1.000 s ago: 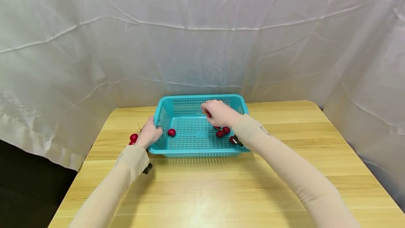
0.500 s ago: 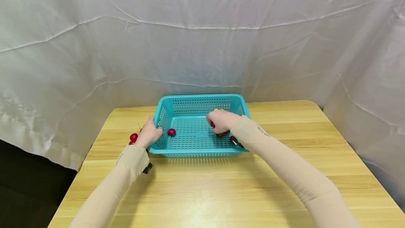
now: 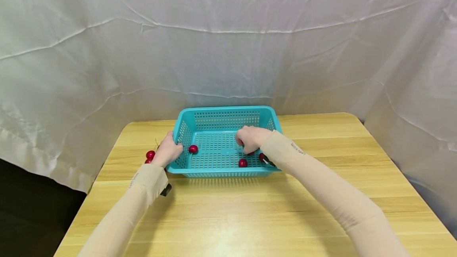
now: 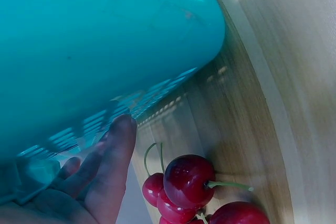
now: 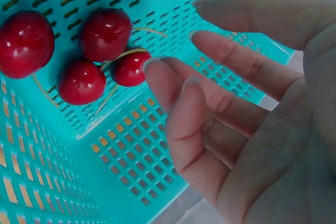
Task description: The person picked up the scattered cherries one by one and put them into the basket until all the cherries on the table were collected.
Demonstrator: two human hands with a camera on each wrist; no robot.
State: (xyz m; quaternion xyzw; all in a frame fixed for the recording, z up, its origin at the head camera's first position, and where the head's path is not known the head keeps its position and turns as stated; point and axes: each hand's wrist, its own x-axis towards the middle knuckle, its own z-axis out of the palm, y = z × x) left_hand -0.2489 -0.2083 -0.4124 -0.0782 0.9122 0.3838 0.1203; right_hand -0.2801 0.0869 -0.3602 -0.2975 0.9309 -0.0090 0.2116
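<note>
My left hand [image 3: 168, 150] grips the left rim of a turquoise basket [image 3: 228, 171], thumb over the rim and fingers along the outer wall. In the left wrist view the fingers [image 4: 113, 166] lie against that slotted wall. Inside the basket, at its right end, my right hand [image 3: 251, 138] hangs over several cherries, fingers spread and loosely bent, nothing between them. Its fingertips are right beside a cherry [image 5: 128, 69] in the right wrist view. One cherry [image 3: 242, 163] rests near the front wall, and another cherry [image 3: 193, 149] lies alone at the left end.
Outside the basket, left of my left hand, more cherries [image 4: 189, 182] with green stems lie bunched on the wooden table [image 3: 221, 213]. A pale cloth [image 3: 228, 62] hangs behind the table and along its sides.
My right hand has come down and toward me with a cherry and let it go among the others. A cherry now shows nearer the front wall. The left hand stays put.
</note>
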